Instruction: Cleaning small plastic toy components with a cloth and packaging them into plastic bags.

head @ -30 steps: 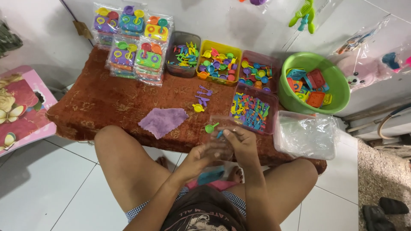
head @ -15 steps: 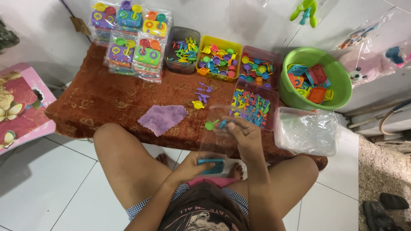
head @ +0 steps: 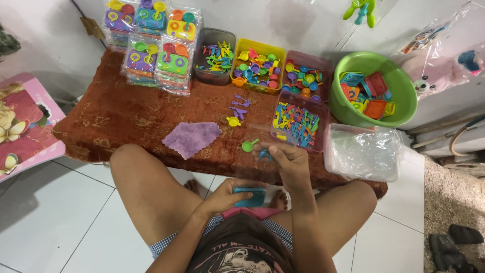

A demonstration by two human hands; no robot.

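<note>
Head view looks down on a white tiled floor (head: 55, 217) and a pale wall (head: 303, 25), with a low surface (head: 126, 116) between them draped in a rust-red patterned cloth. A person sits at its near edge, bare knees spread. At the right end stands a green plastic basin (head: 404, 96) of toy trays, and in front of it a clear box of plastic bags (head: 361, 154). Along the wall sit stacked packed toy sets (head: 151, 45), a grey tub of small toys (head: 214, 53), a yellow tub of toy cups (head: 257, 65) and a pink tub (head: 303, 76); a second pink tub of toy utensils (head: 298, 124) lies nearer. A purple cloth (head: 192, 137) lies flat near the front edge, with purple toy spoons (head: 239, 107), a yellow toy pan (head: 233, 122) and a green toy ladle (head: 247, 146) loose beside it.

Right hand (head: 285, 162) pinches the top of a clear plastic bag (head: 257, 167) together with a small blue toy piece (head: 263, 154), above the surface's front edge. Left hand (head: 227, 196) is closed around a teal toy tray (head: 250, 196) at the bag's bottom, over the lap.
</note>
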